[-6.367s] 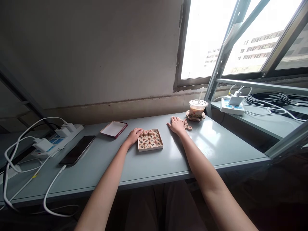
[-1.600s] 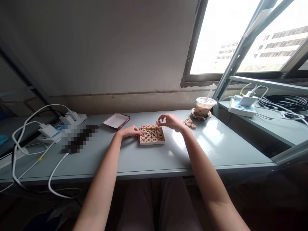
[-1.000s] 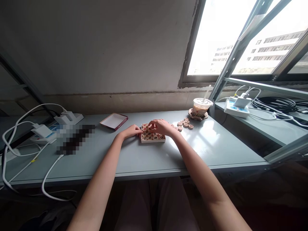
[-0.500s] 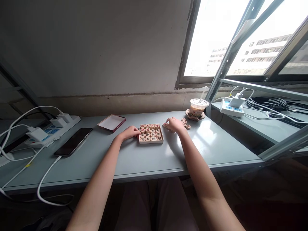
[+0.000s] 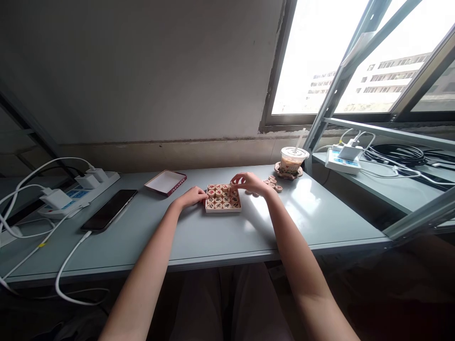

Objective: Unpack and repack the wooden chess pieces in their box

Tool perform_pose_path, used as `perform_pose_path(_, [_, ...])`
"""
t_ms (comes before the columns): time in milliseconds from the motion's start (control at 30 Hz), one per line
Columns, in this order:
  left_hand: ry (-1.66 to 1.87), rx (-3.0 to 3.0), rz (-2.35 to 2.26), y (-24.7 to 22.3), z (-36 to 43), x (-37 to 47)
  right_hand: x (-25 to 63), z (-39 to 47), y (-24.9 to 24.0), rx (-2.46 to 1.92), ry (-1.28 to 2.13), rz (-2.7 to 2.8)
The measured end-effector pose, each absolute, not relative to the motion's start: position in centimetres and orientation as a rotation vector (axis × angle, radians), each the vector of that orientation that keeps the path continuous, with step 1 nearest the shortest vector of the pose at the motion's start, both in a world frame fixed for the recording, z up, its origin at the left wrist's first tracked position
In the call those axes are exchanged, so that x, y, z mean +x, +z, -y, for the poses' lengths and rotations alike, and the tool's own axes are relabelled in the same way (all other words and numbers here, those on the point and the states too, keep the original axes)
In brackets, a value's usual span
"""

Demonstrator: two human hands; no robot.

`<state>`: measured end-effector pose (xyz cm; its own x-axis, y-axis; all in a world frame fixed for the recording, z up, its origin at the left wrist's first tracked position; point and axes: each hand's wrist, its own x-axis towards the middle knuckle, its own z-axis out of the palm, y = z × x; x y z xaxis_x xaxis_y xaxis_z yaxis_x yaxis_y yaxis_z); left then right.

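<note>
A shallow box (image 5: 223,210) holds rows of round wooden pieces with red and black characters. My left hand (image 5: 194,195) is at the box's left wall, thumb and fingers closed on its edge. Over the box's back right corner, my right hand (image 5: 249,182) pinches a wooden piece (image 5: 232,186) between thumb and fingertips. Several loose pieces (image 5: 278,188) lie on the table to the right, some partly hidden behind my right hand.
The red-edged box lid (image 5: 166,182) lies open side up at the back left. A lidded cup (image 5: 292,161) with a straw stands at the back right. Farther left are a phone (image 5: 109,210), a power strip (image 5: 76,195) and white cables.
My right hand has moved left from the loose pieces to the box, now with a piece in its fingertips. My left hand has stayed at the box.
</note>
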<state>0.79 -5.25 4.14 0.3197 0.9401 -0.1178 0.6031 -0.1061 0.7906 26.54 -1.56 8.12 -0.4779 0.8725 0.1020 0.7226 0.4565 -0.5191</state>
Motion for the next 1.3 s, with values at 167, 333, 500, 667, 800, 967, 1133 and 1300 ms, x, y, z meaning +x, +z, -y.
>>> perform_pose_path(167, [0.533, 1.829, -1.372, 4.2, 5.3, 0.8, 25.1, 1.8, 7.8, -1.166, 0.580, 2.546])
perform_pose_path(333, [0.526, 1.823, -1.374, 4.2, 5.3, 0.8, 24.4, 1.8, 7.2, -1.165, 0.402, 2.581])
perform_pose_path(500, [0.526, 1.818, -1.360, 4.3, 5.3, 0.8, 24.3, 1.8, 7.1, -1.175, 0.348, 2.605])
perform_pose_path(667, [0.530, 1.825, -1.378, 4.3, 5.3, 0.8, 24.7, 1.5, 7.2, -1.180, 0.362, 2.574])
perform_pose_path(800, [0.504, 1.846, -1.383, 4.5, 5.4, 0.9, 25.3, 1.4, 7.6, -1.164, 0.411, 2.524])
perform_pose_path(967, [0.512, 1.845, -1.372, 4.6, 5.6, 1.0, 25.8, 1.5, 7.6, -1.208, 0.535, 2.570])
perform_pose_path(1133, [0.506, 1.851, -1.369, 4.3, 5.3, 0.8, 25.4, 1.4, 7.1, -1.264, 0.368, 2.572])
perform_pose_path(1300, [0.523, 1.844, -1.370, 4.1, 5.2, 0.7, 25.4, 1.4, 7.1, -1.268, 0.354, 2.571])
